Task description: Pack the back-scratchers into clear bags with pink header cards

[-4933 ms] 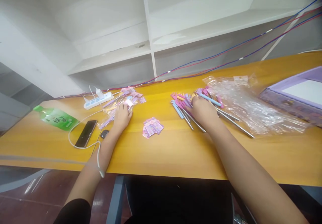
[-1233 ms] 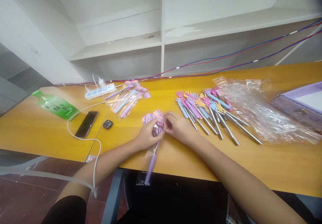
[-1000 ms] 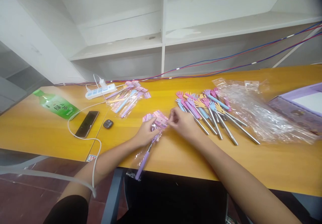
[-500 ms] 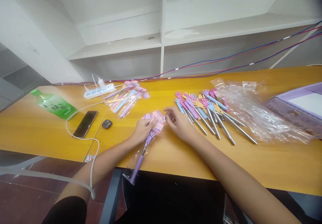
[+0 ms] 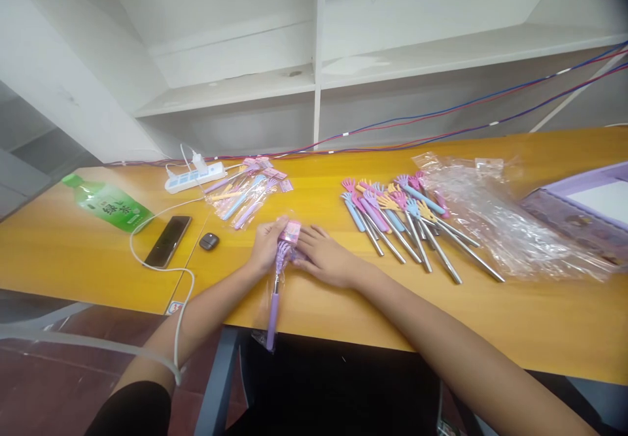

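Only the head view here. The left hand (image 5: pixel 267 246) is pinching the top of a bagged purple back scratcher (image 5: pixel 273 312) by its pink card (image 5: pixel 290 232), with the handle end poking past the near table (image 5: pixel 353 315) edge. The right hand (image 5: pixel 326 256) is palm down just right of that scratcher, fingers stretched out toward the card — can't tell if it's gripping anything.

Progress-wise, I'd call it early days: beyond the scratcher and a bit left there's a small bunch of bagged ones (image 5: pixel 248 204) with cards, while a bigger loose pile (image 5: pixel 377 216) sits unbagged to its right. Clear plastic bags (image 5: pixel 485 207) lie farther right, then a purple box (image 5: pixel 564 217).

Yellow-brown wooden table, by the way. Left of the scratcher: black case, phone (image 5: pixel 168 242), green bottle (image 5: pixel 115 207), and farther back a power strip (image 5: pixel 196 178). Behind everything — pale shelving (image 5: pixel 318 44) and red and blue cables. Reddish floor below.
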A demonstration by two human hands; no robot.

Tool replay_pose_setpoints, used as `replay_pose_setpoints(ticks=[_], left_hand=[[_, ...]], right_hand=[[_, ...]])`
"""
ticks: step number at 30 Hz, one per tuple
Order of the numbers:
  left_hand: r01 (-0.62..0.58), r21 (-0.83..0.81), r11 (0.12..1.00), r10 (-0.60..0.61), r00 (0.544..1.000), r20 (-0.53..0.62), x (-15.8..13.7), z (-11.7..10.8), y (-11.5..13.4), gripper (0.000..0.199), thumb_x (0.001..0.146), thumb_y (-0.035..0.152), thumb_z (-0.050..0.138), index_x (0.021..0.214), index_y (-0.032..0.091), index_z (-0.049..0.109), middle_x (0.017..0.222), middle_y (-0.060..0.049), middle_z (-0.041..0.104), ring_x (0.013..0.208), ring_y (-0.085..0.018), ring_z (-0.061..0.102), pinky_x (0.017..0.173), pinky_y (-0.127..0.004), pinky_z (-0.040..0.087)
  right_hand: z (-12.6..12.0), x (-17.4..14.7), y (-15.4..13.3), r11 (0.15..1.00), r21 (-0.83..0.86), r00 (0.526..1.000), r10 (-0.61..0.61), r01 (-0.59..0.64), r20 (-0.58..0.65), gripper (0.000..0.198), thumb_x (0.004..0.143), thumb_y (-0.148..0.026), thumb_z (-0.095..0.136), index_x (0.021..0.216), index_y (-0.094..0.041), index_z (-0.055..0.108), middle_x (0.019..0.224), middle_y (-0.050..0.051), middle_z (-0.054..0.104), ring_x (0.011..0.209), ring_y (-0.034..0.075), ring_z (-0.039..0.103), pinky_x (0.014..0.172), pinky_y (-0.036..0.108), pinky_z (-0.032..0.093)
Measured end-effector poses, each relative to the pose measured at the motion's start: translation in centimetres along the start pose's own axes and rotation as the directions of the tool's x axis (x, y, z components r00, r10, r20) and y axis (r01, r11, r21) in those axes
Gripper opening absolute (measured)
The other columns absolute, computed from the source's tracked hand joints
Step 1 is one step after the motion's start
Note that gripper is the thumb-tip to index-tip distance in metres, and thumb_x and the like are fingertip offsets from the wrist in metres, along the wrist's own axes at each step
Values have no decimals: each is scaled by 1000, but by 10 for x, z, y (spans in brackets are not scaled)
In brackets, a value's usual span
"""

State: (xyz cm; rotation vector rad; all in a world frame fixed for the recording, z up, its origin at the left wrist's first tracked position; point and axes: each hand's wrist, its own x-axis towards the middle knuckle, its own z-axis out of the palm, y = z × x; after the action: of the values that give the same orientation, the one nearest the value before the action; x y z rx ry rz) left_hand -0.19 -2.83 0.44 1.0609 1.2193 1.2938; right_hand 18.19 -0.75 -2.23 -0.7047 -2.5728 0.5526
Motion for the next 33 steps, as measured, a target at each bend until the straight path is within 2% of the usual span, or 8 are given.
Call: replay_pose_setpoints(ticks=[2, 5, 10, 15, 19, 23, 30, 33], left_hand=[[-39, 48, 998, 40, 999, -12, 2, 0, -2, 58, 82, 66, 71, 56, 15, 56, 47, 2, 52, 42, -7, 41, 42, -22, 31], [-74, 184, 980, 67, 997, 45, 3, 0, -3, 60, 84, 68, 67, 57, 14, 58, 51, 1, 53, 48, -8, 43, 48, -23, 33], [-112, 388, 915, 28, 976, 216, -2, 1, -10, 58, 92, 66, 58, 73, 12, 69, 64, -3, 64, 57, -12, 52, 55, -24, 36], [-165, 479, 862, 25, 958, 285, -10, 1, -11, 58, 96, 64, 52, 68, 14, 63, 60, 0, 57, 56, -11, 47, 54, -25, 32], [-267, 505, 821, 78, 928, 364, -15, 2, -2, 38, 95, 51, 60, 86, 16, 68, 75, 0, 65, 66, -13, 55, 62, -24, 40], [-282, 504, 816, 117, 935, 334, -16, 3, 0, 26, 90, 43, 67, 93, 17, 68, 81, -2, 69, 73, -15, 60, 67, -24, 46], [-282, 450, 847, 113, 923, 367, -11, 4, -9, 24, 83, 33, 74, 99, 18, 65, 87, -1, 70, 73, -13, 62, 71, -25, 49], [-283, 458, 843, 103, 920, 379, -9, 4, -8, 25, 83, 34, 74, 100, 18, 64, 89, -2, 70, 77, -14, 63, 73, -25, 49]], right_hand=[[-3, -3, -7, 998, 58, 999, -17, 19, -28, 51, 106, -46, 47, 153, -27, 49, 154, 11, 54, 147, 30, 41, 123, 57, 29], [-12, -6, -10, 991, 124, 981, 72, -50, -179, 44, 107, -33, 41, 149, -24, 48, 147, 14, 56, 137, 28, 50, 117, 53, 39], [-24, -14, -4, 971, 222, 888, 178, -89, -423, 33, 102, -35, 54, 133, -23, 50, 115, 11, 59, 103, 25, 61, 88, 42, 54], [-22, -12, -2, 995, 85, 799, 89, -48, -594, 4, 100, -22, 54, 103, -23, 56, 103, 8, 49, 91, 21, 56, 76, 37, 53], [-29, -13, -5, 995, 101, 835, 60, -6, -547, 19, 101, -17, 47, 102, -24, 65, 111, 9, 49, 107, 24, 56, 92, 43, 52], [-37, -17, -6, 981, 195, 881, 105, -14, -461, 10, 100, -29, 58, 101, -23, 66, 117, 9, 50, 117, 26, 53, 105, 47, 46], [-36, -15, -2, 935, 337, 932, 216, -111, -291, 21, 104, -41, 54, 103, -23, 64, 110, 7, 56, 108, 21, 58, 102, 41, 48], [-35, -14, -1, 932, 352, 927, 205, -87, -313, 22, 103, -40, 55, 97, -22, 65, 107, 6, 57, 105, 21, 58, 100, 40, 47]])
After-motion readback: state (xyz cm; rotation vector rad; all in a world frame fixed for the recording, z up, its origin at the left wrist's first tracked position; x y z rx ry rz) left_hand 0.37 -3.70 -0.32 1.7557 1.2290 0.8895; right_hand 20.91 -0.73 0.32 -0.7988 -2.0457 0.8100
